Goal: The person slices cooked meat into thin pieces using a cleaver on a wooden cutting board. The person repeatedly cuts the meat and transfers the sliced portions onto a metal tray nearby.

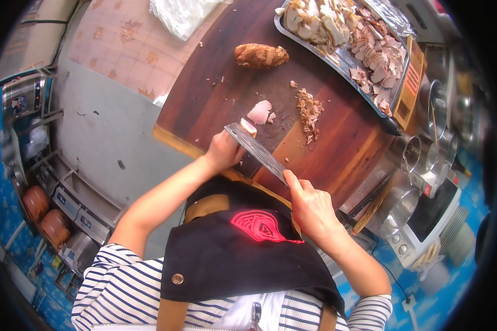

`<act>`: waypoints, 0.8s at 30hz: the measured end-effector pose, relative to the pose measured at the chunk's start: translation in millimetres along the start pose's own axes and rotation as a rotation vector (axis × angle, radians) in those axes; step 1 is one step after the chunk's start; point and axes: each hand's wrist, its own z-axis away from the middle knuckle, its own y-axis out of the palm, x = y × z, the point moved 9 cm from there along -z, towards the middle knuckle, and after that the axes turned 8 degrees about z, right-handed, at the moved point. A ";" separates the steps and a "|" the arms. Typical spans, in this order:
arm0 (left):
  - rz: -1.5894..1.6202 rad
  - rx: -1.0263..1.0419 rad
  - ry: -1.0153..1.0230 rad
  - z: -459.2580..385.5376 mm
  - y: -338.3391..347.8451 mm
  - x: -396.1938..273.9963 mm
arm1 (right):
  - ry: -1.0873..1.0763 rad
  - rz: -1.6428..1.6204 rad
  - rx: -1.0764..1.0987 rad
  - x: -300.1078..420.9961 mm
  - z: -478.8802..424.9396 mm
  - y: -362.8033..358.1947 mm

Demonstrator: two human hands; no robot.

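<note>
My right hand (310,202) grips the handle end of a broad-bladed knife (259,153), which slants up and left across the near edge of a wooden cutting board (339,153). At the blade's far end my left hand (225,151) is curled around a piece of cooked meat (248,127), mostly hidden by hand and blade. Just beyond lies a pale pink meat slice (260,112) with a small scrap at its side. Right of it is a strip of brown meat trimmings (309,113). A browned whole piece of meat (261,56) lies farther back.
A metal tray (343,68) of sliced meat and pale slices stands at the back right, a black handle (389,126) by its corner. A clear plastic bag (184,16) lies back left. Metal pots (401,207) and a microwave oven (428,223) are at right.
</note>
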 end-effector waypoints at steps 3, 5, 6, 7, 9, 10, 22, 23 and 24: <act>0.021 0.015 -0.006 0.3 1.0 2.6 | 0.004 0.013 0.043 1.4 -6.8 -2.9; 0.026 0.017 -0.018 0.1 1.6 3.8 | -0.003 0.020 0.060 2.7 -11.8 -4.8; 0.029 0.019 -0.023 -0.3 2.0 3.9 | -0.005 0.020 0.065 3.4 -14.0 -5.8; 0.012 0.029 -0.014 -0.9 1.9 2.2 | -0.008 0.020 0.071 4.2 -16.3 -6.8; -0.023 0.046 0.005 -1.7 1.1 -1.4 | -0.003 0.026 0.078 5.3 -21.3 -9.3; -0.020 0.028 0.010 -1.3 -0.2 -1.9 | -0.002 0.028 0.081 6.0 -24.1 -10.6; -0.040 -0.026 0.028 -5.9 -3.6 -7.9 | -0.051 -0.028 0.058 10.7 -72.7 3.7; -0.021 -0.042 0.041 -8.7 -3.6 -9.6 | -0.057 -0.031 0.052 11.3 -77.6 5.8; -0.003 -0.058 0.056 -11.2 -4.7 -11.8 | -0.065 -0.034 0.045 11.9 -82.5 6.8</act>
